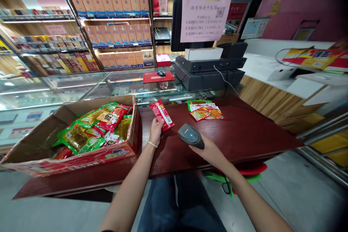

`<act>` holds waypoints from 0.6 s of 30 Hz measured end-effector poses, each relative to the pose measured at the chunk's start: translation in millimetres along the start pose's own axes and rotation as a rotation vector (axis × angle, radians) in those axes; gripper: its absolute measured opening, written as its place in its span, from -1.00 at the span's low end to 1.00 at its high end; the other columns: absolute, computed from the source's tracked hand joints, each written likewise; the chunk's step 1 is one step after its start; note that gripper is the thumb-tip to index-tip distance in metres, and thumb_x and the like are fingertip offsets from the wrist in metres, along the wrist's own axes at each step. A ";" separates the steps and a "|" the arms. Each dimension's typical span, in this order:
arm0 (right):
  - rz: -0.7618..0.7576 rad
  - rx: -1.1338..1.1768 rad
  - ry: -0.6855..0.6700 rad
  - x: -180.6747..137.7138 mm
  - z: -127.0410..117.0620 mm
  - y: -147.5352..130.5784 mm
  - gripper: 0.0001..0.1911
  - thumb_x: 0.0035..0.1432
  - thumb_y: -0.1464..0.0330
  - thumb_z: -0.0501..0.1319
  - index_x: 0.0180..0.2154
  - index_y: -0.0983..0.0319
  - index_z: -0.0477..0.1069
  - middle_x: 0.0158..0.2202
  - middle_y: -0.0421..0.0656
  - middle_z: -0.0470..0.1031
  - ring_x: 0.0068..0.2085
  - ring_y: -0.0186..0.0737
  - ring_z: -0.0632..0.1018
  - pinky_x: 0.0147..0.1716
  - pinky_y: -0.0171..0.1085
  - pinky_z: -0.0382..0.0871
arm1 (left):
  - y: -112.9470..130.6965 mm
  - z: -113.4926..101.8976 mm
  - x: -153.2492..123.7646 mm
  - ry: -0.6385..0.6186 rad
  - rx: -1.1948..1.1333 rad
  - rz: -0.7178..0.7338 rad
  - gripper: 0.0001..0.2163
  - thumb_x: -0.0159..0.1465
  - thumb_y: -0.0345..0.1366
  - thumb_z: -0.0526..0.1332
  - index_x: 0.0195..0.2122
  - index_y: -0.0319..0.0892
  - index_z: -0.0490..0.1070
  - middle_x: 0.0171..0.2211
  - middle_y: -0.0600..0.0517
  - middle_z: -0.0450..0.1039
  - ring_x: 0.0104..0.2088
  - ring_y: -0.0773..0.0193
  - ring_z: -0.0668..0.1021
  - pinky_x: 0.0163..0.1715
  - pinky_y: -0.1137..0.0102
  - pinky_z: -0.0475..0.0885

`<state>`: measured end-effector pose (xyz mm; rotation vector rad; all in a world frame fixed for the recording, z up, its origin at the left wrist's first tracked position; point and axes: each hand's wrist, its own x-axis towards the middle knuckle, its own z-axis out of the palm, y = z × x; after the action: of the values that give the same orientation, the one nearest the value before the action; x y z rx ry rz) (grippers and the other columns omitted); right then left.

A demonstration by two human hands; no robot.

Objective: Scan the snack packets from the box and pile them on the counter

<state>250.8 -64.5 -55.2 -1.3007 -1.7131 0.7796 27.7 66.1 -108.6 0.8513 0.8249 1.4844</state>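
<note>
A red snack packet (161, 111) with a white barcode patch is pinched in my left hand (156, 131), held just above the dark red table. My right hand (210, 150) is wrapped round a dark grey barcode scanner (190, 135) with a blue light on top; its head points toward the packet. The two are apart by a small gap. To the left, an open cardboard box (81, 163) holds several green and red snack packets (89, 127). Beyond the scanner, a small pile of snack packets (205, 110) lies on the table.
The table (244, 130) ends at a glass display counter (122, 83). On that counter stand a monitor (176, 25) with a paper sign, dark till equipment (209, 70), and a mouse (161, 73) on a red pad. Stocked shelves (108, 0) rise behind. A red and green stool (250, 169) is below the table's right.
</note>
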 end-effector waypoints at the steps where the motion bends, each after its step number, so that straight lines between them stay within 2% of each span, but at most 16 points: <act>1: -0.003 -0.002 0.005 0.1 0.4 0.2 -0.52 0.10 0.30 0.30 0.08 0.19 0.41 -0.01 -0.07 0.58 -0.02 0.00 0.59 -0.02 -0.13 0.42 | -0.6 0.3 0.4 0.009 0.007 -0.005 -0.49 0.02 -0.09 0.44 -0.13 -0.20 0.28 -0.21 -0.07 0.58 -0.20 0.14 0.64 -0.11 0.22 0.50; 6: 0.004 -0.030 0.042 0.0 -0.3 1.9 -0.54 0.07 0.30 0.32 0.05 0.21 0.47 -0.11 -0.07 0.63 -0.12 0.01 0.62 -0.09 -0.12 0.47 | 0.1 -0.2 0.0 0.023 0.011 -0.027 -0.51 0.03 -0.10 0.43 -0.13 -0.20 0.29 -0.20 -0.08 0.58 -0.25 0.19 0.64 -0.16 0.25 0.52; 11: -0.004 -0.018 0.065 -1.8 -5.3 -7.2 -0.52 0.04 0.31 0.33 0.05 0.20 0.48 -0.05 -0.04 0.61 -0.06 0.03 0.61 -0.05 -0.10 0.47 | 10.3 9.0 -11.5 -0.009 0.061 0.012 -0.49 0.02 -0.05 0.43 -0.14 -0.18 0.27 -0.27 -0.04 0.59 -0.31 0.20 0.64 -0.23 0.27 0.53; 14: 0.013 -0.027 0.080 -2.5 -10.4 -14.2 -0.53 0.03 0.30 0.33 0.03 0.21 0.51 -0.06 -0.02 0.62 -0.05 0.07 0.61 -0.06 -0.09 0.47 | 32.4 25.1 -28.4 -0.034 0.160 0.091 -0.58 0.10 -0.06 0.38 -0.17 -0.18 0.29 -0.22 -0.07 0.58 -0.27 0.18 0.63 -0.24 0.30 0.53; 18: 0.053 -0.114 0.091 1.5 -15.6 -21.4 -0.58 0.02 0.21 0.31 -0.08 0.25 0.55 -0.19 -0.01 0.66 -0.15 0.11 0.64 -0.11 -0.06 0.49 | 88.1 36.3 -55.0 -0.139 0.291 0.301 -0.70 0.25 -0.13 0.26 -0.08 -0.17 0.34 -0.13 -0.09 0.58 -0.16 0.14 0.62 -0.14 0.27 0.52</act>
<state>254.9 -69.0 -29.4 -1.4426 -1.6767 0.6500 20.1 5.7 -17.0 1.3290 0.8476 1.5638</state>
